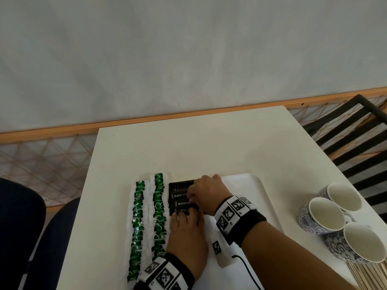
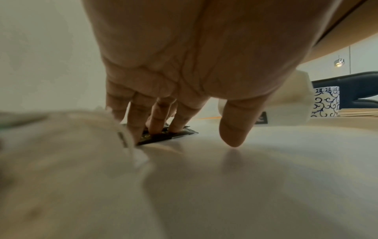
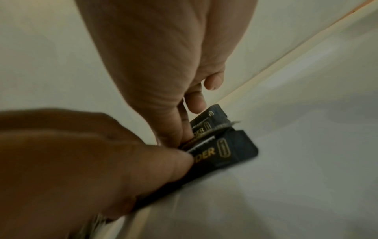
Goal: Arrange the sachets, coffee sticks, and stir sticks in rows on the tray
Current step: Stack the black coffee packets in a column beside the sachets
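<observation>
right wrist | black sticks [image 3: 231, 145] are being pressed onto tray [image 3: 306, 161] by right hand [image 3: 153, 72] | left hand [image 3: 81, 161] is being laid alongside

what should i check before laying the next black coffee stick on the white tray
1. Two rows of green and white sachets lie neat along the white plastic tray: ok.
2. Black coffee sticks form a third row beside the sachets, overlapping evenly: cannot tell, both hands cover part.
3. Left hand presses the nearest stick flat with straight fingers: ok.
4. Right hand rests on the sticks; whether it grips one: cannot tell.
5. Bare tray right of the sticks for more rows: ok.
6. Wooden stir sticks off the tray by the blue patterned cups, not yet arranged: not ok.
</observation>
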### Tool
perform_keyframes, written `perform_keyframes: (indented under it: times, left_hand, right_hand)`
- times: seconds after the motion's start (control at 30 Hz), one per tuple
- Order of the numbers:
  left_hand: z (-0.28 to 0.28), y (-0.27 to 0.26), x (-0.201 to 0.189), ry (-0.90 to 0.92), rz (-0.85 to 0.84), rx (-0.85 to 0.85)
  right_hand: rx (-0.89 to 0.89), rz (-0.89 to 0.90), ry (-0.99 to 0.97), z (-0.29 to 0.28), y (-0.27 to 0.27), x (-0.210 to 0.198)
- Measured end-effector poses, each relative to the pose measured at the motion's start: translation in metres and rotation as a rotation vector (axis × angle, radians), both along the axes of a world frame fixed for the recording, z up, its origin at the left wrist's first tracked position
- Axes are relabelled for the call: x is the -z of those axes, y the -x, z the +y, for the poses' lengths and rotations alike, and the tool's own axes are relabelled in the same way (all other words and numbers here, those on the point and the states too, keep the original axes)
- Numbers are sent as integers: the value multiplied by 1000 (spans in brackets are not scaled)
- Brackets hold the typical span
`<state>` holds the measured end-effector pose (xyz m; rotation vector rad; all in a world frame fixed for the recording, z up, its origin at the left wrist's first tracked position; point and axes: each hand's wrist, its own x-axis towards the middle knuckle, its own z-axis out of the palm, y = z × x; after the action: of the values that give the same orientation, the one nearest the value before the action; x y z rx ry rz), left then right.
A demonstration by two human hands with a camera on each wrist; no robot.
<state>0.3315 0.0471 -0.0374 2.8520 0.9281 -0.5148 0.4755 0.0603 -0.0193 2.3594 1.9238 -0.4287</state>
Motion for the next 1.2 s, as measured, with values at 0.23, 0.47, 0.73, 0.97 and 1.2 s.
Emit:
perform_keyframes:
  times: [0.23,0.47,0.73,0.97,1.2]
  left_hand:
    - [-3,3,14,-53,-176,61]
    - [-4,4,14,12,-141,21]
    - [-6,0,1,34,-51,17]
    - [-7,3,18,-27,-152,-6]
    - [-9,1,20,-63,-170,13]
  right_hand:
    - [34,66,-15,-9,0,0]
    - [90,147,-11,-8,1,2]
    - [180,37,-36,-4,-11,-2]
    - [119,57,75,1,-4,-1]
    - [76,19,105,3,2,-4]
